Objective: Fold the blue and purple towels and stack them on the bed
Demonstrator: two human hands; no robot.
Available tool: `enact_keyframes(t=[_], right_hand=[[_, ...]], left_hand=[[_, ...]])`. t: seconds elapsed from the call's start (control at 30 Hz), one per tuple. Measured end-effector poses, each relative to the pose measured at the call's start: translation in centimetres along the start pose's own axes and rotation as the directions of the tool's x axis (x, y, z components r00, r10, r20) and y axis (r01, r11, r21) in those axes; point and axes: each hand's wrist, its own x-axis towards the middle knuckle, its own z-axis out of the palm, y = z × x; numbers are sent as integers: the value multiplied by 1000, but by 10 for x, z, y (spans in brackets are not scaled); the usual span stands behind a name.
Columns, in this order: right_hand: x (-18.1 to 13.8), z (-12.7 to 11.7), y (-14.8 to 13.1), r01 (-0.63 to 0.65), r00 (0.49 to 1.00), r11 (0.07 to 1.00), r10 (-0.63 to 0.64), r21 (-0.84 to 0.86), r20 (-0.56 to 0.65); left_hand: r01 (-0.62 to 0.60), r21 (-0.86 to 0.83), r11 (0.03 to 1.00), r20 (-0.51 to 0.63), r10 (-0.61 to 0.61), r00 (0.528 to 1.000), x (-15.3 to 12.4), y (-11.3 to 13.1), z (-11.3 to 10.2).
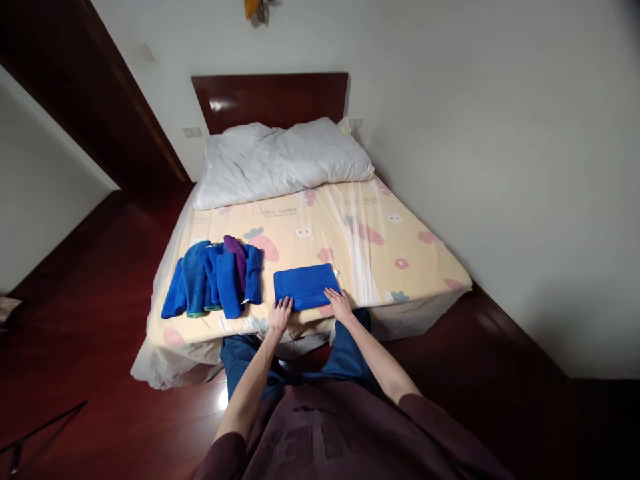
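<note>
A blue towel (pixel 306 281), folded into a flat rectangle, lies near the front edge of the bed. A crease or fold line runs along its near side, and a small white tag pokes out at the right. My left hand (pixel 281 315) rests on the near left corner with its fingers apart. On the near right part lies my right hand (pixel 340 305), its fingers stretched out over the cloth. Both thumbs are hard to make out. Left of my hands sits a row of rolled blue towels (pixel 229 283), with a purple one (pixel 235 257) among them.
The bed (pixel 410 267) has a yellow sheet printed with carrots and rabbits, partly under clear plastic. A white quilt (pixel 285 160) lies by the dark wooden headboard (pixel 280 100). My legs touch or nearly touch the front edge. A thin black stand (pixel 45 427) is on the floor at left.
</note>
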Motion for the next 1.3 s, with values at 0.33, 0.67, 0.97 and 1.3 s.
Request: enact_keyframes(t=[0.33,0.67,0.97,1.3], right_hand=[[-27,-4,24,71,997,983,-71,169,-6],[-23,2,36,44,997,907,-16,420,-70],[4,1,61,-131,949,749,285,649,-138],[4,7,59,-173,924,768,343,616,-168]], left_hand=[[-23,-118,993,34,27,999,-29,-11,-16],[11,-453,891,-20,-22,1000,-29,-40,-10],[158,-797,583,-72,-351,933,-10,-52,-6],[262,-787,558,-13,-440,898,-10,-44,-1]])
